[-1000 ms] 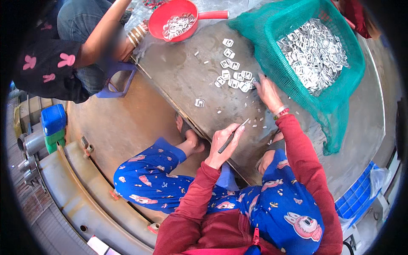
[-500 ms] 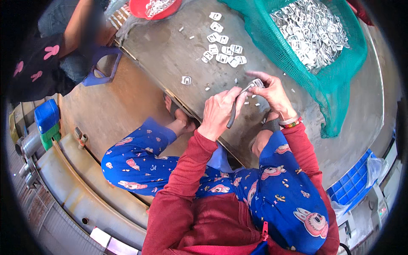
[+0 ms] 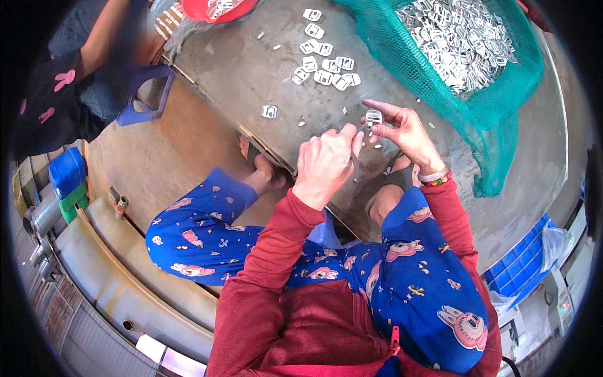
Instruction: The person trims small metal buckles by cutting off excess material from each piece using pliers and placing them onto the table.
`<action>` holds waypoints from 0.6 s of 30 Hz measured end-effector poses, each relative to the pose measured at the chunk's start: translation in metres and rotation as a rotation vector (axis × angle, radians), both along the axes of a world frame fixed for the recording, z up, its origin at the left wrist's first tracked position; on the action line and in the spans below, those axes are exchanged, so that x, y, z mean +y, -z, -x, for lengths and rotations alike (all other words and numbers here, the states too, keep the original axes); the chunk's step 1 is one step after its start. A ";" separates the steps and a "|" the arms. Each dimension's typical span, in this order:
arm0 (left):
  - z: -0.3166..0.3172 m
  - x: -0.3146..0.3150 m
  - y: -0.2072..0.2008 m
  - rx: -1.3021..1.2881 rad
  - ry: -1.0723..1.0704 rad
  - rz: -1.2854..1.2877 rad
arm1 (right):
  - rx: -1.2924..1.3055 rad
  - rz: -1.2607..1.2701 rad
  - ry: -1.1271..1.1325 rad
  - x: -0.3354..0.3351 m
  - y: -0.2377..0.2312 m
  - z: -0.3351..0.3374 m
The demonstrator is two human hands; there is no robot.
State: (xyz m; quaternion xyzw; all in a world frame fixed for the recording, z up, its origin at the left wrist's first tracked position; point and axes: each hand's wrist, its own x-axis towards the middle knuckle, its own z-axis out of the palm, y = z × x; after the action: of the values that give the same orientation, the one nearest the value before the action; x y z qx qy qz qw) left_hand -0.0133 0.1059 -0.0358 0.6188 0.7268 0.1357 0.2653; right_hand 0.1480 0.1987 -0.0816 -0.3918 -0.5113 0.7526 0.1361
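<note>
Between the thumb and fingers of my right hand (image 3: pixel 408 133) is a small silvery metal buckle (image 3: pixel 374 115), held up above the worktop (image 3: pixel 232 69). My left hand (image 3: pixel 325 162) is closed round a slender grey tool (image 3: pixel 356 168). Most of that tool is hidden by the fingers, so its kind cannot be made out. The left hand is just left of the buckle, with a small gap between. Several similar buckles (image 3: pixel 323 76) lie in a loose group beyond my hands, and a single buckle (image 3: pixel 269 111) lies apart to the left. Small white bits (image 3: pixel 302 124) are scattered around.
A green mesh net (image 3: pixel 433 75) lines a container heaped with metal buckles (image 3: pixel 458 47) at the far right. A red bowl (image 3: pixel 217 14) with more pieces stands at the far left. Another person's arm (image 3: pixel 103 34) and a purple stool (image 3: pixel 147 97) are left. A blue crate (image 3: pixel 518 254) is at right.
My left hand has drawn the tool back from the buckle, which now faces up in my right fingers. The tool's tip touched the buckle before. The view has shifted slightly.
</note>
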 end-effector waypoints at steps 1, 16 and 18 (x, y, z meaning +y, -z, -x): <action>-0.002 0.000 -0.002 0.051 0.001 0.024 | -0.018 -0.036 0.012 -0.002 0.003 0.000; 0.006 -0.007 0.044 -0.062 0.040 0.102 | -0.198 -0.048 0.115 -0.028 0.029 0.016; 0.019 -0.007 0.052 -0.302 0.043 0.062 | 0.021 0.165 0.167 -0.028 0.040 0.014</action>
State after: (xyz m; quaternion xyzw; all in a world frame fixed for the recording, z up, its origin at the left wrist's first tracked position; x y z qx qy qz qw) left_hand -0.0325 0.0985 -0.0873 0.5983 0.6692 0.1989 0.3933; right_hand 0.1343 0.1706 -0.1218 -0.4351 -0.4118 0.7822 0.1712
